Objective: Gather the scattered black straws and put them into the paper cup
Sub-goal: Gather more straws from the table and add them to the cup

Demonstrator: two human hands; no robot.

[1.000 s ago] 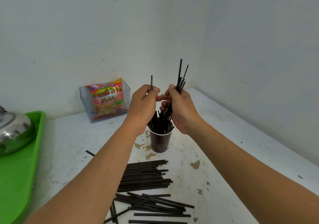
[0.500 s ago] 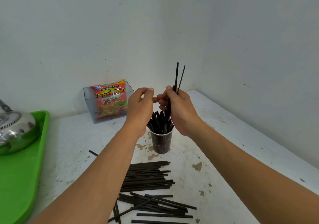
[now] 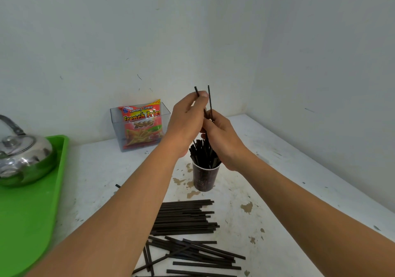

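A dark paper cup (image 3: pixel 204 179) stands on the white table (image 3: pixel 288 180), packed with several upright black straws (image 3: pixel 203 153). Both hands hover just above it. My left hand (image 3: pixel 187 120) pinches the top of one black straw (image 3: pixel 196 90) between thumb and fingers. My right hand (image 3: pixel 222 139) is closed around another black straw (image 3: pixel 210 101) that sticks up above it. Many more black straws (image 3: pixel 188 217) lie in a neat row in front of the cup, and a looser scatter of straws (image 3: pixel 196 255) lies nearer to me.
A clear plastic box holding a French fries snack bag (image 3: pixel 142 123) stands against the back wall. A green tray (image 3: pixel 30 212) at the left carries a steel kettle (image 3: pixel 21 157). Walls close in behind and on the right.
My left hand has risen and taken hold of one straw from the bundle. Fewer straws now stick up out of my right hand.
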